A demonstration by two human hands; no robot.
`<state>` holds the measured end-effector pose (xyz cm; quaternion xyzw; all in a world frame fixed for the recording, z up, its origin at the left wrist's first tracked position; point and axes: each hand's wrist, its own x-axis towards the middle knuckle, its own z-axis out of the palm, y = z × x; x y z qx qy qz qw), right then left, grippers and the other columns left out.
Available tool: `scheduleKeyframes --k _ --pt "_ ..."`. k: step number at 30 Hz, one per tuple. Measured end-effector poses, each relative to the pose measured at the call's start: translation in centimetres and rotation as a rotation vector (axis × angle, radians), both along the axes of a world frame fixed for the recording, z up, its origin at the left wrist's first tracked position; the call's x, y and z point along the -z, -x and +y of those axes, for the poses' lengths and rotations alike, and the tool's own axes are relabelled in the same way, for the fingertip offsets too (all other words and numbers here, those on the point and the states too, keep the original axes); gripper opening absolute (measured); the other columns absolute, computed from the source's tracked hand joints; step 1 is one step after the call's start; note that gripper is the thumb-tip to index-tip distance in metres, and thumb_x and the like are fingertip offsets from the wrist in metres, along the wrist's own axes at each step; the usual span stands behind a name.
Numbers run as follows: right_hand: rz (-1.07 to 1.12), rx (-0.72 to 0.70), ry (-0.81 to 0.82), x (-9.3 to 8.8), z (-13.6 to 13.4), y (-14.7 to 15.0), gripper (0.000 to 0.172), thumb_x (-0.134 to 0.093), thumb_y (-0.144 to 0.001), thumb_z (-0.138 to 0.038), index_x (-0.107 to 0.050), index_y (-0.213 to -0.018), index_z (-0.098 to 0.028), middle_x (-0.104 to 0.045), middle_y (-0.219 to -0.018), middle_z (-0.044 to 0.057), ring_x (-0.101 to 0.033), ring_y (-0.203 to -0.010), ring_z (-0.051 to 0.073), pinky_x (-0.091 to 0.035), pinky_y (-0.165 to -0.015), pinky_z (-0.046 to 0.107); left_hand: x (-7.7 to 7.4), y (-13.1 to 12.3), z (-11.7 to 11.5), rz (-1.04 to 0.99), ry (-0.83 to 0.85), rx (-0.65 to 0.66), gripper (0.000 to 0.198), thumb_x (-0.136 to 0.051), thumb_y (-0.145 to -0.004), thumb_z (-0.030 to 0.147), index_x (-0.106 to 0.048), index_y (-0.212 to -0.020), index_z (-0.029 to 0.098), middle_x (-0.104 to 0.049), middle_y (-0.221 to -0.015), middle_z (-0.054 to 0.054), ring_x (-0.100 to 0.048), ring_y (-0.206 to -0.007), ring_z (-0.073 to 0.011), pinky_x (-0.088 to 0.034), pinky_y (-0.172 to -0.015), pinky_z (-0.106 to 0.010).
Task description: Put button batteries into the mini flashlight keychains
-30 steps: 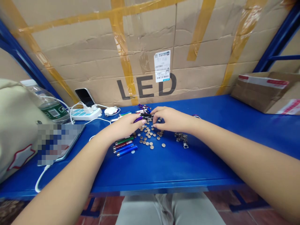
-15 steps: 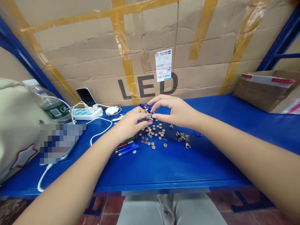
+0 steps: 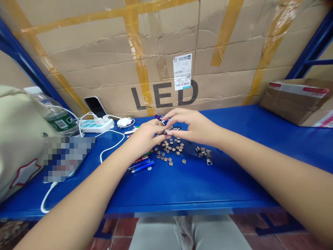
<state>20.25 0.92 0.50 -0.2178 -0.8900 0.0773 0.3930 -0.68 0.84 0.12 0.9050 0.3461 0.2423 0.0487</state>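
Observation:
My left hand (image 3: 146,136) and my right hand (image 3: 194,126) meet above a scatter of several small round button cells (image 3: 169,148) on the blue shelf (image 3: 182,184). Both hands pinch one small metallic piece (image 3: 165,131) between their fingertips. Near my left wrist lie red, green and blue pen-like tubes (image 3: 140,164). More coloured tubes (image 3: 159,118), purple among them, lie just behind my fingers. A heap of small metal clips (image 3: 204,153) sits right of the cells, below my right wrist.
A large taped carton printed LED (image 3: 166,55) walls the back. At left stand a water bottle (image 3: 53,114), a phone (image 3: 95,107), a white power strip (image 3: 96,125) with cables, a tablet (image 3: 66,158) and a beige bag (image 3: 15,139). A smaller carton (image 3: 296,100) sits right.
Both hands have lifted off the pile of cells and come together, fingertips pinching a small metal piece. The purple tube my left hand touched earlier is no longer seen in it.

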Motion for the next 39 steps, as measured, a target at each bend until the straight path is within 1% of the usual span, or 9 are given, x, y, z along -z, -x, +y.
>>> scheduleKeyframes --k 12,16,20,23,26,29,32,35,39 --pt "-0.008 -0.001 -0.028 0.1 0.1 0.1 0.009 -0.066 -0.082 -0.025 -0.068 -0.09 -0.022 -0.07 -0.107 0.006 -0.063 -0.104 0.021 -0.048 -0.093 0.04 -0.1 -0.1 -0.1 0.023 -0.002 -0.039 0.02 -0.059 -0.09 0.033 -0.074 -0.093 0.021 -0.062 -0.092 -0.004 -0.058 -0.089 -0.0181 -0.046 -0.084 -0.031" --pt "-0.015 0.072 -0.02 0.0 0.4 -0.4 0.01 -0.063 -0.084 -0.025 -0.067 -0.091 -0.021 -0.07 -0.106 0.006 -0.063 -0.103 0.021 -0.047 -0.093 0.04 0.0 0.1 0.3 0.036 0.016 -0.076 0.021 -0.059 -0.089 0.03 -0.074 -0.102 0.023 -0.063 -0.096 -0.004 -0.059 -0.089 -0.0178 -0.047 -0.085 -0.032" --pt "-0.164 0.144 0.048 0.4 1.0 -0.9 0.005 -0.063 -0.082 -0.022 -0.067 -0.082 -0.021 -0.068 -0.107 0.007 -0.063 -0.102 0.021 -0.048 -0.093 0.037 -0.1 0.3 0.4 0.06 0.017 -0.096 0.026 -0.06 -0.088 0.027 -0.072 -0.111 0.026 -0.064 -0.103 -0.005 -0.06 -0.098 -0.0197 -0.047 -0.092 -0.035" --pt "-0.223 0.135 0.06 0.9 1.2 -0.8 0.007 -0.061 -0.083 -0.022 -0.067 -0.085 -0.021 -0.066 -0.108 0.007 -0.062 -0.101 0.02 -0.048 -0.093 0.037 0.0 0.4 0.5 0.069 0.012 -0.122 0.027 -0.058 -0.089 0.029 -0.072 -0.112 0.027 -0.064 -0.107 -0.006 -0.06 -0.102 -0.0208 -0.046 -0.093 -0.036" --pt "-0.158 0.103 0.007 0.9 0.9 -0.3 0.011 -0.058 -0.084 -0.02 -0.065 -0.093 -0.021 -0.066 -0.11 0.008 -0.06 -0.106 0.021 -0.047 -0.096 0.039 0.1 0.5 0.5 0.088 0.019 -0.153 0.027 -0.055 -0.09 0.028 -0.072 -0.111 0.025 -0.064 -0.106 -0.007 -0.06 -0.099 -0.0211 -0.047 -0.092 -0.037" --pt "-0.124 0.065 -0.031 0.7 0.5 0.0 0.014 -0.057 -0.084 -0.018 -0.065 -0.095 -0.021 -0.065 -0.114 0.008 -0.058 -0.111 0.023 -0.045 -0.098 0.042 0.2 0.6 0.6 0.108 0.033 -0.19 0.026 -0.054 -0.09 0.03 -0.073 -0.104 0.023 -0.065 -0.102 -0.007 -0.06 -0.094 -0.0212 -0.047 -0.088 -0.036" --pt "-0.207 0.105 0.01 0.9 0.5 0.0 0.012 -0.06 -0.083 -0.021 -0.068 -0.092 -0.021 -0.065 -0.115 0.009 -0.057 -0.112 0.025 -0.045 -0.099 0.045 0.2 0.7 0.6 0.123 0.038 -0.227 0.025 -0.054 -0.089 0.032 -0.074 -0.1 0.022 -0.065 -0.099 -0.007 -0.06 -0.093 -0.0217 -0.047 -0.088 -0.036" --pt "-0.335 0.178 0.089 1.5 0.7 0.0 0.017 -0.063 -0.082 -0.024 -0.071 -0.097 -0.02 -0.064 -0.117 0.012 -0.057 -0.112 0.028 -0.045 -0.098 0.046 0.2 0.7 0.7 0.119 0.039 -0.255 0.024 -0.055 -0.088 0.033 -0.074 -0.099 0.023 -0.065 -0.099 -0.006 -0.06 -0.094 -0.022 -0.047 -0.09 -0.036" --pt "-0.428 0.216 0.111 2.2 0.8 0.4 0.017 -0.063 -0.082 -0.022 -0.073 -0.095 -0.02 -0.064 -0.116 0.012 -0.058 -0.11 0.029 -0.046 -0.096 0.046 0.2 0.7 0.6 0.114 0.027 -0.24 0.024 -0.055 -0.088 0.035 -0.073 -0.098 0.022 -0.066 -0.102 -0.006 -0.06 -0.094 -0.0222 -0.046 -0.091 -0.037"
